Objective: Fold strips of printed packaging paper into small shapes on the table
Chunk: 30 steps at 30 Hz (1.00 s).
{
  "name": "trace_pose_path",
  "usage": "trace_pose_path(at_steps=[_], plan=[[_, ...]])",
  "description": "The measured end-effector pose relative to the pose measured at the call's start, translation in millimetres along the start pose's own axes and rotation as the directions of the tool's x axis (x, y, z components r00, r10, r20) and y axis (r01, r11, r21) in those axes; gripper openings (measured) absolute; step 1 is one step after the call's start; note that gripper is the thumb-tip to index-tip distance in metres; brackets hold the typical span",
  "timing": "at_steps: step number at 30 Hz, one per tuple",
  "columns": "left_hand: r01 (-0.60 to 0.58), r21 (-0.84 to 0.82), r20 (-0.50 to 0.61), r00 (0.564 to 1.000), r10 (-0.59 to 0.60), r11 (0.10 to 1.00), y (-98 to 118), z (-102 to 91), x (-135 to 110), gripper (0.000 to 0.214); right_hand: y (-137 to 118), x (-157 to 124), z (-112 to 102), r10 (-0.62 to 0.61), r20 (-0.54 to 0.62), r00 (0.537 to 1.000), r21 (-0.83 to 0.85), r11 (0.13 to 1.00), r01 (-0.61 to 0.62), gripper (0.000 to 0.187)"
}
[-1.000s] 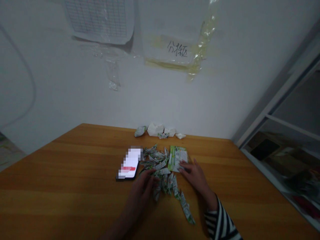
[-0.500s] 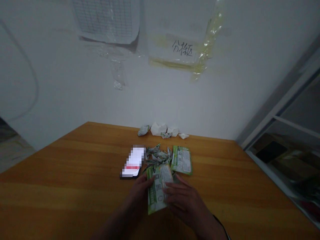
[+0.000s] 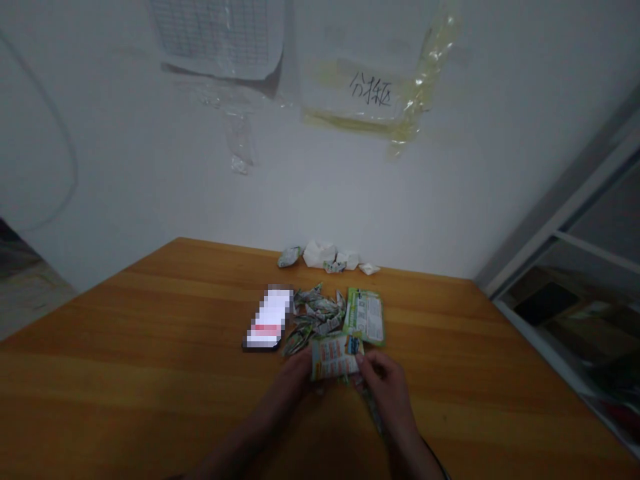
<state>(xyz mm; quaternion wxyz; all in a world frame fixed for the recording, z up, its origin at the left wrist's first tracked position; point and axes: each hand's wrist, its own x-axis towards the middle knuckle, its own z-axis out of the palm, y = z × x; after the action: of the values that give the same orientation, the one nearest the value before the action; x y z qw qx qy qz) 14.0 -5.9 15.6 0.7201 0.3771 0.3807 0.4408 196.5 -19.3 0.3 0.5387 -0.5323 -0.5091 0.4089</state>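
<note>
Now the packet in 2 hands shows orange print, unlike before.

White wall behind wooden table

On brown wooden table: twisted green-white strips; flat black phone, their nine o'clock; rectangular green-white packet, three o'clock.

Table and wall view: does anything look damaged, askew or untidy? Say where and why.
Yes. The gridded sheet on the wall lifts at its lower right corner. What looks like crumpled white paper lies along the back edge of the table, and green-and-white wrappers lie in an untidy heap beside the phone.
</note>
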Motion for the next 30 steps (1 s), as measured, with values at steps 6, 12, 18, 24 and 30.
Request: trace_pose_path(at_steps=[6, 12, 18, 24, 30], plan=[[-0.017, 0.066, -0.031, 0.999, 0.019, 0.998, -5, -3.5, -1, 0.048, 3, -3, 2, 0.022, -0.019, 1.000, 0.020, 1.000, -0.022, 0.037], [-0.017, 0.145, -0.042, 0.999, 0.024, 0.989, 3, 4.3, -7, 0.045, -2, -6, 3, -0.003, -0.045, 0.999, 0.018, 1.000, 0.004, 0.039], [-0.035, 0.057, 0.014, 0.999, 0.034, 0.998, 6, 5.9, -8, 0.043, -7, -7, 2, -0.075, -0.046, 0.996, -0.045, 0.996, 0.073, 0.036], [-0.039, 0.061, -0.006, 0.999, 0.039, 0.997, 5, 6.1, -7, 0.044, -4, -10, 5, -0.055, -0.077, 0.996, 0.027, 0.998, 0.057, 0.037], [-0.025, 0.086, -0.051, 0.998, 0.029, 0.996, 1, 6.0, -7, 0.044, -4, -13, 12, -0.030, -0.115, 0.993, 0.094, 0.995, 0.041, 0.037]])
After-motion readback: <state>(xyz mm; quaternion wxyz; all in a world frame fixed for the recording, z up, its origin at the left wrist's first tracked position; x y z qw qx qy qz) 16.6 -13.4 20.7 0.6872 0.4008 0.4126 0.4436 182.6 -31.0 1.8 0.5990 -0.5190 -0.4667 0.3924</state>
